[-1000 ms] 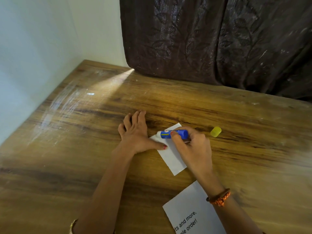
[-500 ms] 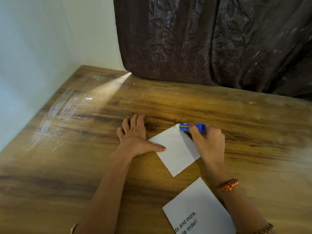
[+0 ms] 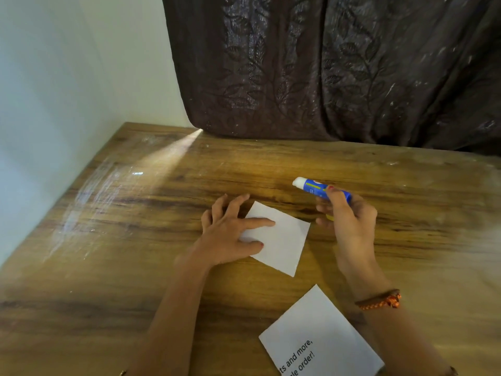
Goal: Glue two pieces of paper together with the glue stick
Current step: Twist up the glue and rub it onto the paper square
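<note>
- While the left hand (image 3: pixel 230 234) lies flat on the table (image 3: pixel 135 267), its fingers are straight and spread; the index finger and thumb press on the left part of the small paper (image 3: pixel 282 240), and the other fingers rest on the wood just beside that sheet.
- The right hand (image 3: pixel 349 221) has its fingers curled round the glue stick (image 3: pixel 315 189), gripping the blue tube by its rear half, lifted clear of the table and apart from the small paper.
- The glue stick is uncapped and tilted, its white glue end pointing up and to the left, away from the person; it hangs above the wood beyond the small paper's far right corner.
- A bit of yellow shows under the right hand's fingers; what it is cannot be told.
- The tube's label has a yellow-green stripe and a small mark near the tip; the writing on it is too small to read.
- The small paper is blank white and lies turned like a diamond, flat on the wood.
- The second paper (image 3: pixel 320 337) lies nearer the person, well apart from both hands, cut off by the lower edge; it reads "ts and more," and below that "le order!".
- An orange braided band (image 3: pixel 379 301) sits on the right wrist.
- A dark curtain (image 3: pixel 325 66) with a leaf pattern hangs behind the table.
</note>
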